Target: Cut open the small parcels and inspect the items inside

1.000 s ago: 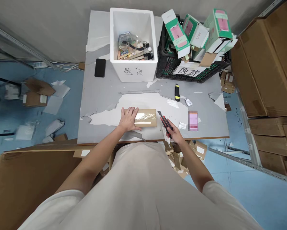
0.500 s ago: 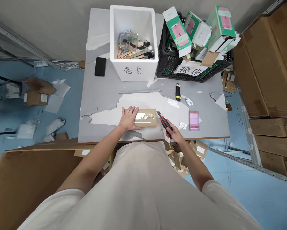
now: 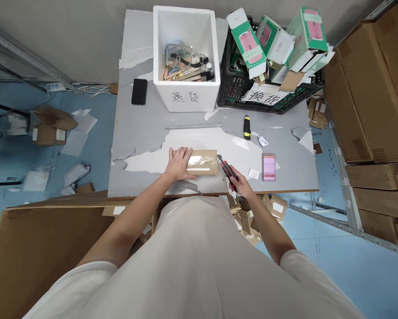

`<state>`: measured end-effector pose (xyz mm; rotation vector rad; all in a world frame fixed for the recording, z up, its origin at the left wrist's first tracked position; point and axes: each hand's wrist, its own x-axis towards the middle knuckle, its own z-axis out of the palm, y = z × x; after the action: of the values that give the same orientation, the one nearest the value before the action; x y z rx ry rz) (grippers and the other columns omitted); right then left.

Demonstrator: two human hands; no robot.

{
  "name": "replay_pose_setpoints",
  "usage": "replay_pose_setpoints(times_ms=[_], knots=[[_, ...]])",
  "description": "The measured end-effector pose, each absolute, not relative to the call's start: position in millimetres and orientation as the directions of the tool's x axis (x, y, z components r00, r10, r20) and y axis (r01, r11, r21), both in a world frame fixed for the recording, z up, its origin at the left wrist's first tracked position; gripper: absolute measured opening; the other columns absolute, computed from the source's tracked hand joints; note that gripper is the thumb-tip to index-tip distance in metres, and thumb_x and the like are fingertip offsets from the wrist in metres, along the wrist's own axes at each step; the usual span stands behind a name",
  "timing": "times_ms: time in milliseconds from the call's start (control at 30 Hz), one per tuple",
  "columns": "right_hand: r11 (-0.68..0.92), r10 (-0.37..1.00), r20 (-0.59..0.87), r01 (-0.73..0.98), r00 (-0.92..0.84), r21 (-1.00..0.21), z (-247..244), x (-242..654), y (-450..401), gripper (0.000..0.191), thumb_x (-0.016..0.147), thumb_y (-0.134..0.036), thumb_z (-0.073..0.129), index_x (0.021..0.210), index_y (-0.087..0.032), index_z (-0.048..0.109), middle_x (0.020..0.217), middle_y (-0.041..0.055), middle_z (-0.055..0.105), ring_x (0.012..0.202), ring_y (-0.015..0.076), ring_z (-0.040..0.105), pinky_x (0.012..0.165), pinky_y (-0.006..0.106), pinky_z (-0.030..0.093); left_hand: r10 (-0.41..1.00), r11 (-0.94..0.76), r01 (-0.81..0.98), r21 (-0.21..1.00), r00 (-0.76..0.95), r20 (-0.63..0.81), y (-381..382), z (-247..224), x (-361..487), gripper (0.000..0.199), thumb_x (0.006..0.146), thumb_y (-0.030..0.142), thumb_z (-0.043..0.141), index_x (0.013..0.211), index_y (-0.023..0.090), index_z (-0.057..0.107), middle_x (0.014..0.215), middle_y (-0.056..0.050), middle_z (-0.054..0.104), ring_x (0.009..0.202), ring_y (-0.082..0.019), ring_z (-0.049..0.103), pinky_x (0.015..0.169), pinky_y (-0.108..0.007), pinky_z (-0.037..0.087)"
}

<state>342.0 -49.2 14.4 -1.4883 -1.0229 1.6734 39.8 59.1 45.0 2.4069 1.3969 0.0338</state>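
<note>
A small brown cardboard box (image 3: 205, 161) with shiny tape across it lies flat on the table in front of me. My left hand (image 3: 179, 165) covers its left end, thumb along the near edge and fingers over the far side, holding it down. In my right hand (image 3: 240, 182) is a black and red utility knife (image 3: 228, 170), gripped by the handle. Its tip points up and left, close to the box's right end; whether they touch I cannot tell. A crumpled white scrap and a small printed label (image 3: 253, 173) lie right of the knife.
At the back stand a white foam box (image 3: 185, 98) with goggles inside and a black crate (image 3: 228, 91) of green cartons. A black phone (image 3: 139, 92), a yellow-black cutter (image 3: 247, 128) and a blurred pink item (image 3: 268, 168) lie on the torn-surfaced table (image 3: 129, 128). Large cartons (image 3: 374, 88) stack at right.
</note>
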Motion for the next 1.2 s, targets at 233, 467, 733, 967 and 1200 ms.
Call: replay_pose_setpoints(times_ms=[233,467,733,967,1200], knots=[[-0.49,0.847,-0.505,0.124,-0.163,-0.863,29.5,348.0,-29.0,0.071,0.085,-0.044,0.056,0.149,-0.027,0.029,0.081,0.0001,0.063,0.043,0.006,0.048,0.04,0.021,0.041,0.852,-0.443,0.838,0.319,0.504,-0.14,62.0,42.5,40.6,0.119,0.05,0.067,0.072,0.146,0.012,0.027,0.141,-0.022,0.04,0.13,-0.043,0.032,0.11,-0.064,-0.001],[-0.491,0.785,-0.549,0.251,-0.288,-0.834,39.3,369.6,-28.0,0.062,0.085,-0.034,0.057,0.144,-0.03,0.039,0.071,-0.0029,0.061,0.04,0.0051,0.044,0.039,0.018,0.039,0.849,-0.451,0.826,0.338,0.514,-0.124,63.6,38.7,39.8,0.118,0.05,0.066,0.071,0.146,0.014,0.027,0.141,-0.022,0.04,0.129,-0.042,0.033,0.111,-0.062,-0.001],[-0.528,0.761,-0.567,0.207,-0.314,-0.824,51.1,371.4,-39.0,0.064,0.084,-0.037,0.06,0.144,-0.027,0.04,0.061,-0.0049,0.055,0.038,0.0057,0.041,0.035,0.018,0.036,0.849,-0.435,0.835,0.337,0.505,-0.155,63.2,44.6,40.9,0.119,0.046,0.063,0.074,0.146,0.015,0.03,0.142,-0.021,0.039,0.128,-0.043,0.033,0.112,-0.06,0.003],[-0.571,0.768,-0.577,0.113,-0.276,-0.813,40.1,365.5,-62.4,0.072,0.082,-0.042,0.062,0.146,-0.024,0.035,0.067,-0.0035,0.057,0.04,0.0068,0.046,0.036,0.021,0.038,0.85,-0.443,0.831,0.338,0.509,-0.137,61.9,46.3,40.9,0.119,0.045,0.062,0.075,0.145,0.014,0.032,0.141,-0.021,0.041,0.127,-0.042,0.034,0.112,-0.06,0.003],[-0.558,0.786,-0.559,0.088,-0.263,-0.825,43.7,356.8,-84.6,0.072,0.084,-0.043,0.059,0.148,-0.025,0.032,0.068,-0.0044,0.055,0.04,0.0062,0.045,0.037,0.02,0.038,0.831,-0.478,0.812,0.336,0.542,-0.128,60.7,43.6,39.0,0.118,0.045,0.064,0.074,0.145,0.015,0.033,0.141,-0.021,0.042,0.127,-0.041,0.034,0.112,-0.06,0.002]])
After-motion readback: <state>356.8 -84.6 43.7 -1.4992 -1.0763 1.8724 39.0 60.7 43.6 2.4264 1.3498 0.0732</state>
